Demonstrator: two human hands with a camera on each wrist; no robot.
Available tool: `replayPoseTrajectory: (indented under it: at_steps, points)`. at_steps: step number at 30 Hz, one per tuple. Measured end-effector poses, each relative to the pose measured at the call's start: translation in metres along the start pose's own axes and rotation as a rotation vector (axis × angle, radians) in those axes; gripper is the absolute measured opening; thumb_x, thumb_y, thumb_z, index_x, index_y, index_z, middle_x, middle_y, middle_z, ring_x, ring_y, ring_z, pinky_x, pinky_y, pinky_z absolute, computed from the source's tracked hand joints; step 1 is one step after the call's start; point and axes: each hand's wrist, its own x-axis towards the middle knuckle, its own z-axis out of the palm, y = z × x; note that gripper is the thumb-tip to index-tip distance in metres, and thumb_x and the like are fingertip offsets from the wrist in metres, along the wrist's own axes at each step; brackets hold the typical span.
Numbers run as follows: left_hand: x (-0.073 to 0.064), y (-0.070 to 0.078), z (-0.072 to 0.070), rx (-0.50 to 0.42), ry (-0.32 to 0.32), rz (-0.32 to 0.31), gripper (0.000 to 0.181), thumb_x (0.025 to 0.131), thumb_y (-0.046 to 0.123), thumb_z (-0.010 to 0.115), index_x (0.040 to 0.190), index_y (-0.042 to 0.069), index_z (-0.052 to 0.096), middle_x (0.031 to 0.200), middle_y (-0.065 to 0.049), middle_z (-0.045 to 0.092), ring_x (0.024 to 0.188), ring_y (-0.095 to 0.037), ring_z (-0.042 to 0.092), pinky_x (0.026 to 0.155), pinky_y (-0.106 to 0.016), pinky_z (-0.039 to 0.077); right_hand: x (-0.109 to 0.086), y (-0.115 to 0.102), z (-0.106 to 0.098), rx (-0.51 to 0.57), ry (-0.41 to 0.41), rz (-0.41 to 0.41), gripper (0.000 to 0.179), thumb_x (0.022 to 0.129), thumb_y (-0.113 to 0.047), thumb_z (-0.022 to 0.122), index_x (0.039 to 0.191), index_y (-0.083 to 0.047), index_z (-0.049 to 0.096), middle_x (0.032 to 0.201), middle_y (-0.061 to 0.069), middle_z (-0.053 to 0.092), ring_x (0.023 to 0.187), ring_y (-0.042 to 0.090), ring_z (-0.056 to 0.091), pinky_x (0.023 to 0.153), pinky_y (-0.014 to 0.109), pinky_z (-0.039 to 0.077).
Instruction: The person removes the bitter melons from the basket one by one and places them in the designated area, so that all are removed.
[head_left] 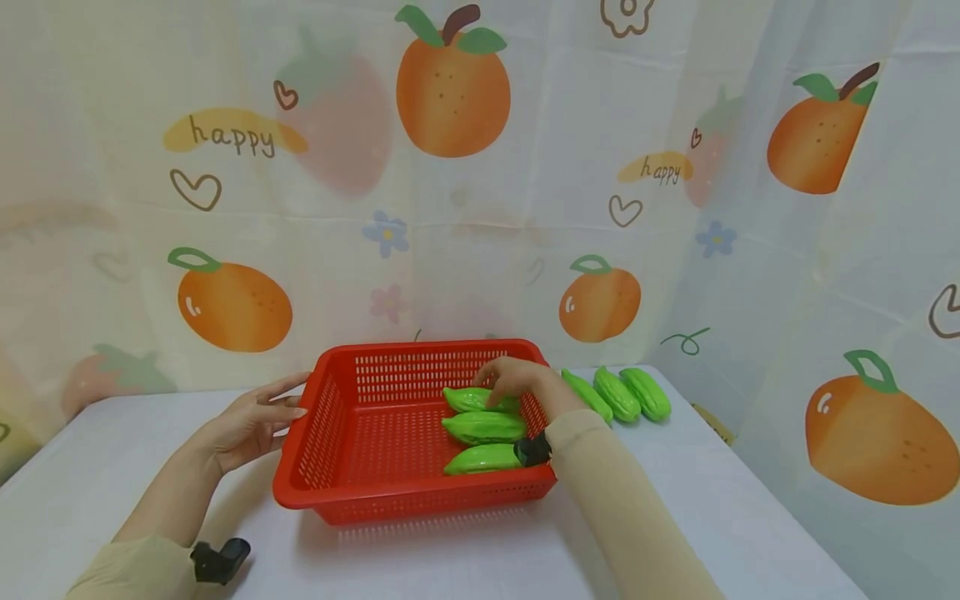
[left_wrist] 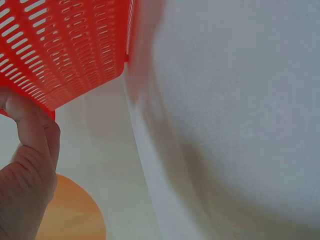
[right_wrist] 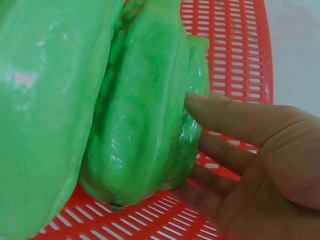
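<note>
A red plastic basket [head_left: 390, 483] sits on the table with three green bitter melons lying side by side along its right part. My right hand [head_left: 513, 379] reaches inside and holds the farthest bitter melon [head_left: 468, 400], its thumb against the skin in the right wrist view. Closer to me lie the middle bitter melon [head_left: 483, 428] and the nearest bitter melon [head_left: 480, 459], partly covered by the wrist camera. At the basket's left side, my left hand [head_left: 251, 425] grips the rim; some of its fingers are hidden in the left wrist view.
Three more bitter melons [head_left: 617, 395] lie on the table to the right, behind my right forearm. The white tabletop [head_left: 150, 467] surrounds the basket. A fruit-printed curtain [head_left: 465, 250] hangs close behind the table and along its right side.
</note>
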Motion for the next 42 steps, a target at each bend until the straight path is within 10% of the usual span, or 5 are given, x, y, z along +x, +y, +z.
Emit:
replayPoseTrajectory:
  at_steps: [16, 27, 42]
  points:
    - [0.0001, -0.0007, -0.0001, -0.003, 0.008, 0.002, 0.049, 0.1, 0.014, 0.053, 0.144, 0.034, 0.042, 0.108, 0.014, 0.072, 0.096, -0.007, 0.071, 0.088, -0.032, 0.059, -0.0002, -0.0011, 0.0018, -0.093, -0.017, 0.043, 0.046, 0.09, -0.002, 0.066, 0.134, -0.013, 0.06, 0.141, 0.011, 0.054, 0.103, 0.018, 0.052, 0.083, 0.026, 0.048]
    - [0.0004, -0.0018, 0.0, -0.006, 0.012, 0.005, 0.051, 0.1, 0.015, 0.053, 0.146, 0.033, 0.04, 0.108, 0.014, 0.072, 0.096, -0.007, 0.071, 0.088, -0.032, 0.059, 0.0002, -0.0001, 0.0019, -0.105, 0.03, -0.008, 0.047, 0.089, -0.005, 0.069, 0.135, -0.01, 0.058, 0.143, 0.012, 0.055, 0.129, 0.03, 0.055, 0.105, 0.039, 0.049]
    - [-0.0012, -0.0017, -0.0011, -0.01, 0.007, 0.002, 0.049, 0.1, 0.014, 0.053, 0.143, 0.035, 0.042, 0.11, 0.014, 0.071, 0.097, -0.008, 0.07, 0.088, -0.032, 0.059, -0.0022, -0.0033, -0.0013, 0.111, 0.115, -0.048, 0.048, 0.09, -0.004, 0.067, 0.136, -0.011, 0.057, 0.148, 0.014, 0.05, 0.138, 0.034, 0.05, 0.096, 0.038, 0.055]
